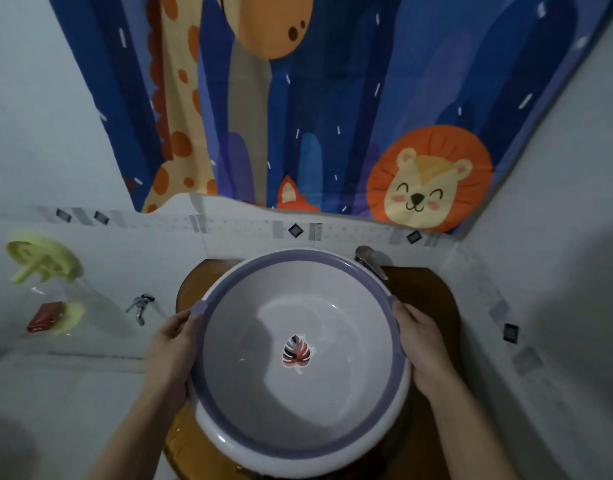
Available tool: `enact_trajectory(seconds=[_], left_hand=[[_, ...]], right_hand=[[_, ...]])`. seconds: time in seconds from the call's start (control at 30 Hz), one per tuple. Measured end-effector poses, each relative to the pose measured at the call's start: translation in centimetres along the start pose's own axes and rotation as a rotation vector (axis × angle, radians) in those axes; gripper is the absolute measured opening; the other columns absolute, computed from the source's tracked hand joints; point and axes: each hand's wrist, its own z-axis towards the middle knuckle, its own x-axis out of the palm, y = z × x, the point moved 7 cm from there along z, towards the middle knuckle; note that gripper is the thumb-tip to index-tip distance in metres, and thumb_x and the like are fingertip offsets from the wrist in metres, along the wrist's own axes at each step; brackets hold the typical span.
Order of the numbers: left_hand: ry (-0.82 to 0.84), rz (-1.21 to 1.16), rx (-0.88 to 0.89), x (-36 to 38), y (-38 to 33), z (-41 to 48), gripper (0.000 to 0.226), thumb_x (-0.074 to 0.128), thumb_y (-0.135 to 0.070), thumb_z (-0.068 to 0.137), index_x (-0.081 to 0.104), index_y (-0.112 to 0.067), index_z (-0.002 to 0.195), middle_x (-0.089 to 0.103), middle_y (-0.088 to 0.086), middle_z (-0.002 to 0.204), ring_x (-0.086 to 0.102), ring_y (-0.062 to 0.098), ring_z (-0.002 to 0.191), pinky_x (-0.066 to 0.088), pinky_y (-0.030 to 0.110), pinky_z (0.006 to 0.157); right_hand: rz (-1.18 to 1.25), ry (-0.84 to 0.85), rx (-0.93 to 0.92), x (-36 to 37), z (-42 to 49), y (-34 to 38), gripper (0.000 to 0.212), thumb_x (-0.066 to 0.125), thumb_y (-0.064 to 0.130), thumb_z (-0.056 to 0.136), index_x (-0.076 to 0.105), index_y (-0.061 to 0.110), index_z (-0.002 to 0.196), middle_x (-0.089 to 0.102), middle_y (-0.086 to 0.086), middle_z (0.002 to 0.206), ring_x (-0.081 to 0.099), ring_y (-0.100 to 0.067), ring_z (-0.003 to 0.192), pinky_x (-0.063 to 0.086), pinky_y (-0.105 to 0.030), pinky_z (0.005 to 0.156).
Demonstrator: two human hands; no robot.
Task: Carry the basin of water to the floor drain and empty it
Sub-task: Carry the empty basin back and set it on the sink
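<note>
Both hands clamp the basin (pixel 300 441) rim: left hand (pixel 171 344), right hand (pixel 424 348).
White, purple-rimmed, leaf sticker inside; sits over brown sink (pixel 430 296), tap (pixel 369 259) just behind, walls close.

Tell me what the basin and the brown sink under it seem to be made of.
Basin: likely moulded plastic, white with a lilac rim band, smooth and softly glossy, held by the left hand and right hand. Sink: probably glazed ceramic, going by its shiny brown surface and rounded edge; resin cannot be excluded.
</note>
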Motion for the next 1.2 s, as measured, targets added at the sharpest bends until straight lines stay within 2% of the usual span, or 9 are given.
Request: enact_trajectory(seconds=[0.1,0.23,0.43,0.6,0.73,0.87,0.97,1.1,1.2], left_hand=[[-0.009,0.029,0.012,-0.1,0.0,-0.1,0.042,0.062,-0.06,0.082,0.067,-0.029,0.11,0.071,-0.005,0.093,0.067,0.018,0.082,0.051,0.027,0.055],[-0.021,0.082,0.04,-0.8,0.4,0.3,0.05,0.058,-0.063,0.083,0.066,-0.026,0.115,0.07,-0.007,0.093,0.065,0.015,0.081,0.049,0.025,0.055],[-0.086,0.143,0.048,-1.7,2.7,0.8,0.05,0.054,-0.062,0.086,0.067,-0.022,0.113,0.068,-0.005,0.089,0.064,0.018,0.081,0.05,0.029,0.062],[-0.112,0.182,0.021,-2.6,4.8,1.4,0.044,0.052,-0.058,0.089,0.067,-0.019,0.105,0.069,-0.004,0.082,0.064,0.018,0.075,0.048,0.025,0.056],[-0.114,0.223,-0.011,-3.0,6.1,1.9,0.045,0.05,-0.059,0.09,0.065,-0.018,0.104,0.068,-0.003,0.082,0.063,0.017,0.074,0.047,0.026,0.057],[-0.096,0.29,-0.036,-2.5,7.4,2.6,0.049,0.05,-0.058,0.091,0.066,-0.015,0.107,0.069,0.005,0.09,0.064,0.024,0.081,0.052,0.036,0.068],[-0.069,0.33,-0.059,-1.7,8.0,2.7,0.046,0.047,-0.061,0.091,0.066,-0.02,0.101,0.07,0.005,0.091,0.064,0.026,0.084,0.054,0.043,0.078],[-0.015,0.36,-0.049,-0.1,8.4,2.9,0.047,0.045,-0.059,0.091,0.065,-0.017,0.096,0.068,0.002,0.085,0.062,0.019,0.076,0.049,0.032,0.068],[0.03,0.379,-0.058,1.1,9.0,3.3,0.048,0.043,-0.057,0.094,0.066,-0.014,0.1,0.069,0.003,0.086,0.063,0.018,0.078,0.048,0.028,0.062]], right_hand=[[-0.018,-0.014,0.015,0.1,-0.3,-0.4,0.027,0.047,0.041,0.1,0.068,0.036,0.083,0.077,0.017,0.074,0.073,-0.005,0.067,0.055,-0.026,0.062],[-0.049,-0.036,0.058,1.1,-0.8,-1.7,0.028,0.047,0.041,0.1,0.069,0.035,0.084,0.078,0.007,0.08,0.074,-0.018,0.08,0.059,-0.035,0.074],[-0.114,-0.068,0.11,2.7,-1.0,-3.6,0.024,0.043,0.044,0.101,0.063,0.031,0.104,0.071,0.003,0.097,0.068,-0.016,0.089,0.053,-0.028,0.067],[-0.126,-0.079,0.178,3.9,-1.1,-5.0,0.022,0.046,0.048,0.099,0.059,0.04,0.083,0.069,0.008,0.088,0.067,-0.013,0.08,0.049,-0.025,0.057],[-0.123,-0.072,0.209,4.7,-1.0,-6.6,0.021,0.046,0.045,0.1,0.058,0.041,0.083,0.069,0.007,0.088,0.067,-0.014,0.08,0.049,-0.025,0.058],[-0.132,-0.076,0.239,4.8,-0.6,-8.1,0.022,0.044,0.044,0.101,0.059,0.038,0.085,0.07,0.005,0.089,0.067,-0.016,0.082,0.05,-0.026,0.061],[-0.131,-0.095,0.288,4.5,-0.1,-9.2,0.025,0.044,0.044,0.101,0.058,0.034,0.083,0.069,0.002,0.088,0.066,-0.018,0.083,0.051,-0.028,0.065],[-0.114,-0.115,0.362,3.6,0.9,-10.5,0.03,0.042,0.045,0.101,0.059,0.03,0.082,0.069,-0.001,0.087,0.065,-0.022,0.082,0.052,-0.029,0.068],[-0.076,-0.14,0.414,2.8,1.6,-11.4,0.036,0.04,0.045,0.101,0.061,0.026,0.079,0.071,-0.006,0.086,0.067,-0.026,0.081,0.053,-0.031,0.068]])
